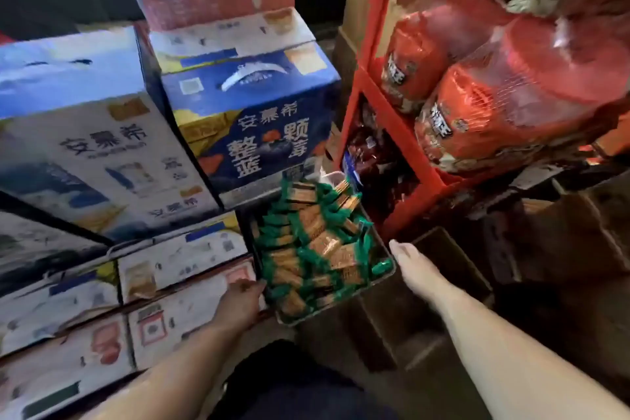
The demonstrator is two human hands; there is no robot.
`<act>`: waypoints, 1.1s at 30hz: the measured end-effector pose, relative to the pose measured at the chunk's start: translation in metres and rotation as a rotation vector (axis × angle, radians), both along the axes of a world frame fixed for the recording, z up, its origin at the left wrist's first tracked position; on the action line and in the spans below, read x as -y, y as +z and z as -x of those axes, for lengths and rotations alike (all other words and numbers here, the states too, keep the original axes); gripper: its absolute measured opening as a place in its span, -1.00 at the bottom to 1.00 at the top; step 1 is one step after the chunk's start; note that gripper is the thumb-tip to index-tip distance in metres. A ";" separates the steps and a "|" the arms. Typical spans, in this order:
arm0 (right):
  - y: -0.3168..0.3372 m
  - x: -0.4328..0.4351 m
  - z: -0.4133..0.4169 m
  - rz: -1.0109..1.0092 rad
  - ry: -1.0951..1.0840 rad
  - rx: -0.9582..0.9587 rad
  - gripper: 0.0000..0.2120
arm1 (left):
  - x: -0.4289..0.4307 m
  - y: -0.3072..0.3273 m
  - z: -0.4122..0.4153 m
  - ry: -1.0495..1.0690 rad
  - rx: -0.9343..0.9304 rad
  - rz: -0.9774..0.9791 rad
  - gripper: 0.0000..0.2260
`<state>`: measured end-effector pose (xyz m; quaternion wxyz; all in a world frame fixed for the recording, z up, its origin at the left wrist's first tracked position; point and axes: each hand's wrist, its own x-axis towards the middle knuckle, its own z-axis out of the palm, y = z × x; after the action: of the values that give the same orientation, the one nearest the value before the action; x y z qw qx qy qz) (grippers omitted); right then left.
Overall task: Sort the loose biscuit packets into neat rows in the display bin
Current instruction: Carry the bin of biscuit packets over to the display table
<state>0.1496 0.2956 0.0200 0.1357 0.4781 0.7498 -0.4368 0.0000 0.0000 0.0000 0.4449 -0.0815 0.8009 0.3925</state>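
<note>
At near-left corner of display bin [341, 304], left hand [240, 303] fingers [259, 285] curl on rim, gripping it. Right hand [410, 266] fingers straight, released, just beside right rim; contact unclear. Green-orange biscuit packets [313, 242] lie jumbled inside bin, between stacked cartons [102, 153] and red rack [397, 124].

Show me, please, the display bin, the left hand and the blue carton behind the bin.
display bin [341, 301], head view, on its near rim.
left hand [238, 303], head view, on the back of the hand.
blue carton [259, 133], head view, on its printed front face.
</note>
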 end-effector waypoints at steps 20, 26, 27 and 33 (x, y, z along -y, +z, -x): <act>-0.108 -0.063 0.059 0.015 0.162 0.033 -0.89 | -0.049 -0.038 -0.062 0.407 -0.185 0.169 -0.64; -0.121 -0.089 0.022 0.322 0.225 -0.069 -0.90 | -0.060 -0.043 -0.113 0.686 -0.322 0.277 -0.90; -0.125 -0.093 0.015 0.375 0.212 -0.083 -0.89 | -0.059 -0.047 -0.119 0.715 -0.277 0.314 -0.84; -0.132 -0.111 0.002 0.486 0.167 -0.081 -0.84 | -0.065 -0.071 -0.115 0.888 0.128 0.039 -0.64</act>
<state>0.1474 0.4069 -0.1120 0.2521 0.3499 0.6646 -0.6102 0.1152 0.0649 -0.0715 0.2806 -0.4499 0.6664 0.5243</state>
